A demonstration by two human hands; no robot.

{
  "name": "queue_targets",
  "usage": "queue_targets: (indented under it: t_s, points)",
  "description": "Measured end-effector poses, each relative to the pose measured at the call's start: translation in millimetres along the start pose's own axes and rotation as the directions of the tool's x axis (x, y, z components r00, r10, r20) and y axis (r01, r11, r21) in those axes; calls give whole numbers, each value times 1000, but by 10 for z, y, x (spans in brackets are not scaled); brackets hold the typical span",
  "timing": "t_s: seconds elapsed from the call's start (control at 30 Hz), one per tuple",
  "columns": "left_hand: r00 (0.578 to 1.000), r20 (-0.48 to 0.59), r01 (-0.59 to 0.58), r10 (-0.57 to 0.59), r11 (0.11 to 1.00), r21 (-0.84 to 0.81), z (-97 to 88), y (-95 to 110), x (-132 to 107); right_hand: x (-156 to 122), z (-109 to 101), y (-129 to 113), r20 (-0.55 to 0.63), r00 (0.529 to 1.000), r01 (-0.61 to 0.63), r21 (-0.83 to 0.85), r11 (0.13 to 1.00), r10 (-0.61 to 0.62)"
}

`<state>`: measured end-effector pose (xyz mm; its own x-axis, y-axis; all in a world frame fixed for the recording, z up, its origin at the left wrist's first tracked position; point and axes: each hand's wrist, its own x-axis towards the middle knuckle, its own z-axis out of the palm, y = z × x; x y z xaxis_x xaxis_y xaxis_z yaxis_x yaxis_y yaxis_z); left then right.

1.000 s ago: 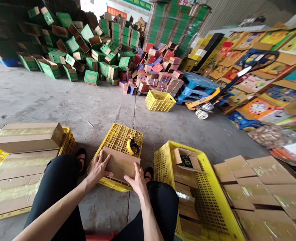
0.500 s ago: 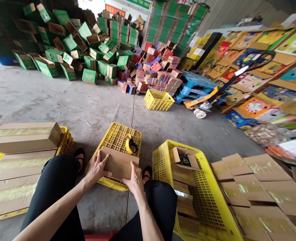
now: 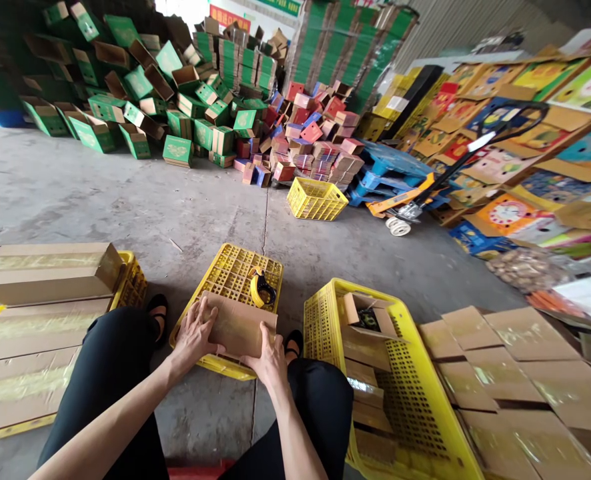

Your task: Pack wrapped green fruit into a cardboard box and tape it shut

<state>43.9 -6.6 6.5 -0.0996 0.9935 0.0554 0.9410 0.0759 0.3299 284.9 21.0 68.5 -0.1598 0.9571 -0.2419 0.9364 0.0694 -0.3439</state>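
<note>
A small brown cardboard box [image 3: 239, 326] rests on an upturned yellow crate [image 3: 231, 270] between my knees. My left hand [image 3: 195, 335] presses on the box's left end with fingers spread over the cardboard. My right hand [image 3: 268, 355] grips the box's near right edge, thumb on top. A yellow and black tape dispenser [image 3: 260, 289] lies on the crate just beyond the box, touching neither hand.
A yellow crate [image 3: 415, 400] with small cardboard boxes stands at my right, beside taped brown boxes [image 3: 515, 380]. More taped boxes [image 3: 45, 273] lie on a crate at my left. Across the concrete floor are piles of green boxes [image 3: 140, 87], red boxes [image 3: 315, 140], another yellow crate [image 3: 317, 199] and a pallet jack [image 3: 425, 193].
My right hand slid a little inward along the box's near edge, and my left fingers shifted further onto its left end. The box stayed on the crate.
</note>
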Motion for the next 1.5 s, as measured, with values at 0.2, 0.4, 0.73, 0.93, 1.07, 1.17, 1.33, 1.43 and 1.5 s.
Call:
queue_targets:
  t_s: [0.2,0.4,0.73,0.93,1.07,1.17,1.33,1.43,1.5]
  points:
    - [1000,-3,-10,11,998,63,-19,1,24,7,5,-6,24,1000,-9,-23,1000,10]
    - [999,-21,-23,24,997,68,-27,-9,17,-23,10,-36,-6,997,75,-58,996,-75]
    - [999,-23,-30,31,997,66,1,-25,10,-36,40,-209,36,975,223,-153,963,-220]
    - [998,-48,-36,39,997,74,53,-41,-9,-36,15,-189,-25,965,253,-165,953,-260]
    - [997,-62,-48,49,999,26,75,-80,2,-40,-4,-190,-26,963,261,-172,950,-269]
    - [997,-38,-62,59,996,-61,40,-164,1,-40,-10,-189,-23,962,265,-171,949,-272]
    - [999,42,-6,15,978,-209,-33,-386,-36,-32,-5,-185,-19,965,253,-171,952,-260]
    - [995,100,35,-9,965,-260,-58,-479,-40,-29,12,-183,-22,967,247,-168,954,-255]
    - [990,135,75,-42,964,-254,-82,-501,-22,-30,30,-180,-28,967,246,-163,956,-253]
